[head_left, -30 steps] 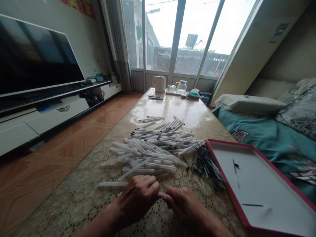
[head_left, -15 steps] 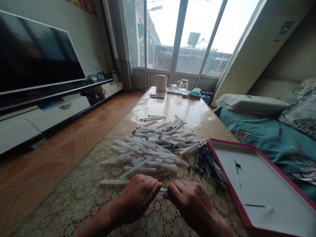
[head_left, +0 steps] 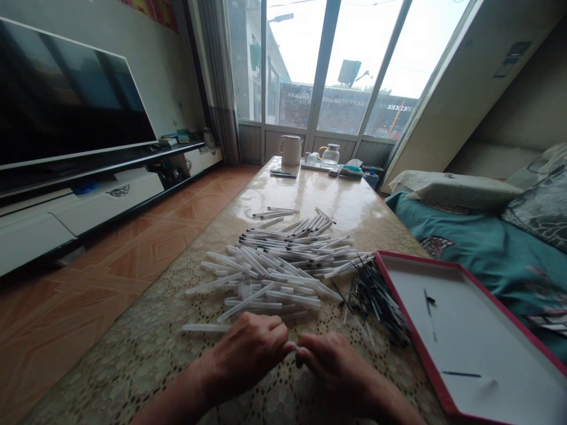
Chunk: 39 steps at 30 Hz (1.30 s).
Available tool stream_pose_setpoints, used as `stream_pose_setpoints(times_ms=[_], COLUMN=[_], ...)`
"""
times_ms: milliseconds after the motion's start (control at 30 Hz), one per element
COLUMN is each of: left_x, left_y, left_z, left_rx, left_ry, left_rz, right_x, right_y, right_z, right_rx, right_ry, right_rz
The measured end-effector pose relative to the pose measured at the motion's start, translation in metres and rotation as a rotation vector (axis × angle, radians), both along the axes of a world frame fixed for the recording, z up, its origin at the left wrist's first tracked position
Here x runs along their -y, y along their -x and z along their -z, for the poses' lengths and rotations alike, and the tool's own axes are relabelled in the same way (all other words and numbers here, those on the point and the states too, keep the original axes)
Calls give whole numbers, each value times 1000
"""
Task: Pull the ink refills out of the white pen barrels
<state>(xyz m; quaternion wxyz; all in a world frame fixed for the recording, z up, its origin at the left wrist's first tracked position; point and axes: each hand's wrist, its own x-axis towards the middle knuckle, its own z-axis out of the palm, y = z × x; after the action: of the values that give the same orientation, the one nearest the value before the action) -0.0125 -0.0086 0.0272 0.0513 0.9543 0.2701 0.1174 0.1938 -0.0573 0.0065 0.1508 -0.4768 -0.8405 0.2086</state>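
My left hand (head_left: 252, 348) and my right hand (head_left: 330, 366) are both closed, meeting at the table's near side. Between their fingertips shows a short bit of a whitish pen (head_left: 294, 347), most of it hidden inside the fists. Just beyond lies a heap of translucent white pen barrels (head_left: 261, 268). One loose barrel (head_left: 204, 328) sits left of my left hand. Farther back are white pens with black ends (head_left: 292, 239). To the right of the heap, a pile of thin black refills (head_left: 378, 298) leans against a red-edged tray.
The shallow red-rimmed tray (head_left: 427, 354) holds a few dark thin pieces. A kettle (head_left: 290, 151), a glass jug (head_left: 330, 155) and a tissue pack (head_left: 352, 170) stand at the table's far end. A bed or sofa with a teal cover (head_left: 420, 221) is on the right.
My hands have come closer together, so less of the pen shows between them. The heaps on the table look the same; the view has shifted slightly.
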Motion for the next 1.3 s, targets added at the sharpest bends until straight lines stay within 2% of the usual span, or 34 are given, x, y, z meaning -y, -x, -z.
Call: stream_pose_setpoints(times_ms=[133, 300, 400, 467, 533, 600, 733, 800, 933, 1033, 1167, 1200, 1233, 1300], left_x=[2, 6, 2, -8, -20, -31, -41, -42, -48, -52, -44, -39, -33, -19], left_y=[0, -2, 3, 14, 30, 45, 61, 63, 67, 71, 58, 50, 40, 17], left_z=[-5, -8, -11, -16, -22, -27, -29, -24, -13, -11, -18, -20, -20, -17], left_rx=[28, 142, 218, 311, 416, 478, 239, 190, 173, 185, 437, 536, 631, 734], left_ry=[99, 285, 417, 500, 586, 530, 308, 250, 248, 259, 258, 340, 495, 892], left_rz=[-35, -76, -99, -186, -350, -503, -707, -750, -714, -734, -743, -700, -634, -473], right_x=[2, 3, 2, 0, -4, -9, -15, -15, -13, -12, -10, -9, -8, -7], right_y=[0, 7, -1, -15, -30, -39, -31, -24, -20, -20, -15, -13, -11, -8], right_z=[-1, -16, -23, -24, -24, -21, -12, -7, -2, -3, -7, -7, -6, -3], right_rx=[76, 157, 171, 173, 153, 42, -53, -49, -51, -99, -179, -191, -195, -184], right_ry=[-149, -407, -500, -552, -568, -593, -478, -439, -364, -324, -266, -252, -244, -232], right_rz=[59, -2, -18, 54, 214, 330, 257, 248, 295, 323, 300, 299, 299, 287])
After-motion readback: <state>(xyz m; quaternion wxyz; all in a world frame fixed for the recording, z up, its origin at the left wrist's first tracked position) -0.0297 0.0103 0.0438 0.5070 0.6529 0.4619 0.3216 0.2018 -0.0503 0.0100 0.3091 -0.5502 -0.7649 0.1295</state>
